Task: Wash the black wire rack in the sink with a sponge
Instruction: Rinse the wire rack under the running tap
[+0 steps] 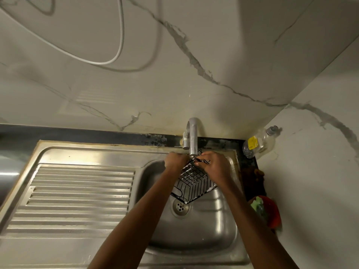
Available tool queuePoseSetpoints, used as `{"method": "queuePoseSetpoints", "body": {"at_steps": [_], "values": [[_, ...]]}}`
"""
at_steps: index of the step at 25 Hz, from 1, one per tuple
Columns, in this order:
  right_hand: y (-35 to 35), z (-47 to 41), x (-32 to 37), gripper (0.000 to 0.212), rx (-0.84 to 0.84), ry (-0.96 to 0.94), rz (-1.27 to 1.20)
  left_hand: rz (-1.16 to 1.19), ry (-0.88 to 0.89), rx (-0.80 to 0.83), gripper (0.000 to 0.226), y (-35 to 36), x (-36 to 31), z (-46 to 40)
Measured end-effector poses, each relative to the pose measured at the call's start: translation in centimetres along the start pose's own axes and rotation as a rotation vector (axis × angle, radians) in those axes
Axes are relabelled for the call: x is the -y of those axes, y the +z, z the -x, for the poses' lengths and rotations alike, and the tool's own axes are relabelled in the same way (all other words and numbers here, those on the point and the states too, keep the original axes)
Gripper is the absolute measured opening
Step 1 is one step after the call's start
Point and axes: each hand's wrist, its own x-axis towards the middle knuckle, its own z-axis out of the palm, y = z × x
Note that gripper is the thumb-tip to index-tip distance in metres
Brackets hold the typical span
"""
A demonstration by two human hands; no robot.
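The black wire rack [194, 183] is held tilted over the steel sink [219, 216], its top edge right under the tap [192, 138]. Some white foam clings to its wires. My left hand [174, 160] grips the rack's upper left edge with curled fingers. My right hand [215, 167] holds the upper right edge, fingers pinching the wires near the spout. A green sponge [258, 205] lies in a red holder [273, 212] at the right of the sink, apart from both hands.
The ribbed draining board [77, 197] fills the left side. The drain [181, 206] sits below the rack. A clear bottle with a yellow label [258, 142] stands in the back right corner by the marble wall. A white cable [120, 35] hangs on the wall.
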Motion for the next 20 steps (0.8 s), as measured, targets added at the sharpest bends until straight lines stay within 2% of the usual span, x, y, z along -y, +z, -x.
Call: {"method": "queuePoseSetpoints", "body": {"at_steps": [2,4,7,9,12,16,18,20], "values": [[0.7,-0.4,1.4,0.027,0.047,-0.017,0.104,0.191,0.021,-0.103,0.012,-0.2,0.6,0.2],[1.6,-0.6,2.1,0.024,0.091,0.016,0.148,0.404,0.044,-0.104,0.005,-0.4,0.2,1.3],[2.8,-0.5,1.8,0.026,0.087,0.125,0.127,0.841,-0.151,0.039,0.013,0.5,-1.5,1.6],[2.9,-0.1,1.2,0.024,0.038,0.198,0.094,0.947,-0.243,0.142,0.026,1.7,-2.3,1.0],[2.2,0.7,0.1,0.016,-0.059,0.269,0.017,1.011,-0.248,0.264,0.041,3.9,-3.1,0.6],[1.5,1.7,-0.2,0.012,-0.111,0.306,-0.050,1.040,-0.335,0.178,0.027,5.1,-3.2,0.6],[1.6,2.0,0.1,0.010,-0.082,0.298,-0.006,0.863,-0.264,0.119,0.009,5.0,-3.0,1.0],[1.9,2.1,0.4,0.010,-0.025,0.280,0.061,0.632,-0.145,0.019,0.010,5.0,-2.2,1.6]]}}
